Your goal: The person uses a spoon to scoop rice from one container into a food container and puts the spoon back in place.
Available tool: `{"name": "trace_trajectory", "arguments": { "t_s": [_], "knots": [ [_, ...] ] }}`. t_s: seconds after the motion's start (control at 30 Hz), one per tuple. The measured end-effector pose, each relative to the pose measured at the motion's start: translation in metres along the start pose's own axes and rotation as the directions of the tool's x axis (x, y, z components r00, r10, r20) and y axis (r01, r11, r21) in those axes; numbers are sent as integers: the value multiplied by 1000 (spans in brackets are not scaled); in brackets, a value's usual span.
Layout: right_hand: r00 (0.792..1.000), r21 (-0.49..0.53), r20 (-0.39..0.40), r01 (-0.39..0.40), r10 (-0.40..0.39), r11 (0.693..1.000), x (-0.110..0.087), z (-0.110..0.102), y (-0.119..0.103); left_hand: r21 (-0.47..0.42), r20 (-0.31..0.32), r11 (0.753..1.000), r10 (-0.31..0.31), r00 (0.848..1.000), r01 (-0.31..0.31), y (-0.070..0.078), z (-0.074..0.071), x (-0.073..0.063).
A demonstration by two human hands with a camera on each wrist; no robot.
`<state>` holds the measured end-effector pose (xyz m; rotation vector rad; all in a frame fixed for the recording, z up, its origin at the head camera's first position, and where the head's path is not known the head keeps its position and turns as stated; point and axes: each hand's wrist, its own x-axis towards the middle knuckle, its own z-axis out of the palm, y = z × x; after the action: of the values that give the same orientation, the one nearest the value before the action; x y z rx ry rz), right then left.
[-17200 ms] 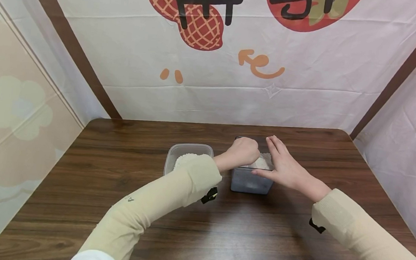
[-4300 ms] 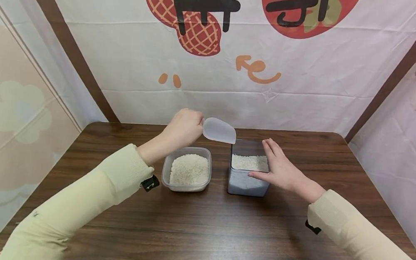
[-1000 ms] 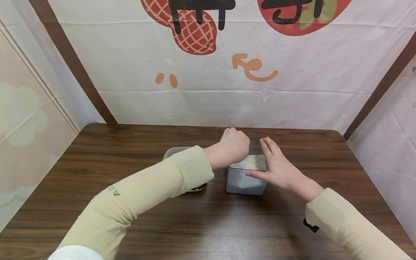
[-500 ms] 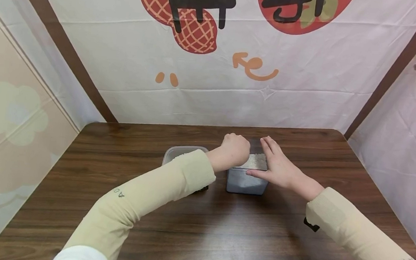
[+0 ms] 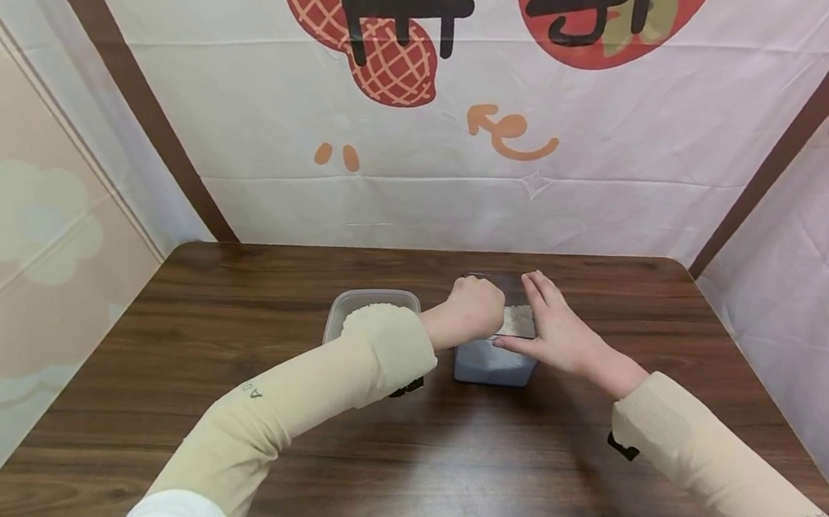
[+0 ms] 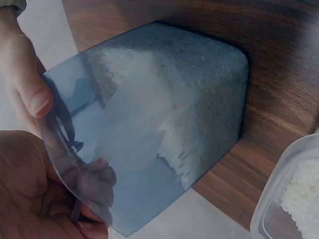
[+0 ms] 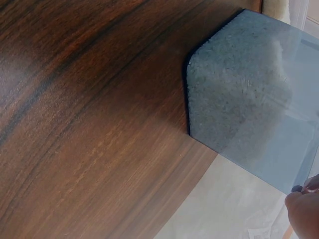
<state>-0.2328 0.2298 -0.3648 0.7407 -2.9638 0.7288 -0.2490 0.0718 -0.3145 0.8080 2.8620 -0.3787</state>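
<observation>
My left hand (image 5: 475,308) is over the left side of a blue-tinted clear bin (image 5: 494,364). Its curled fingers grip the handle of a translucent scoop (image 6: 134,114), whose blade shows through the bin wall in the left wrist view, against white rice (image 5: 518,322). My right hand (image 5: 564,335) rests against the bin's right side, fingers straight, thumb at the front rim. The bin stands on the table. Left of it, a clear plastic tub (image 5: 334,319) holds more rice (image 5: 368,312); my left sleeve hides most of that tub. From above, the scoop is hidden behind my hand.
Both containers stand toward the far side of a dark wooden table (image 5: 484,473). A printed white cloth (image 5: 420,201) hangs behind the far edge. Cloth panels (image 5: 32,255) rise at the left and right too.
About four seconds ago my left hand was above the tub, the scoop pointing toward the bin. It has since moved right and down into the bin. My right hand has stayed at the bin.
</observation>
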Motion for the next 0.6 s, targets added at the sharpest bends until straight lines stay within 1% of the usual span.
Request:
{"name": "trace_trajectory", "arguments": {
  "t_s": [0.17,0.33,0.43,0.6],
  "knots": [
    [1000,3,2,0,0,1000,0,-2,-1,19,-26,1000,-5,1000,5,4,3,4],
    [1000,2,24,-9,9,1000,0,-1,0,33,-21,999,-26,999,27,6,6,7],
    [1000,7,26,-14,13,1000,0,-1,-1,19,-24,999,-25,999,26,5,6,8],
    [1000,4,9,-11,11,1000,-1,-1,-1,-32,-37,999,0,999,-1,1,7,7]
  ]
}}
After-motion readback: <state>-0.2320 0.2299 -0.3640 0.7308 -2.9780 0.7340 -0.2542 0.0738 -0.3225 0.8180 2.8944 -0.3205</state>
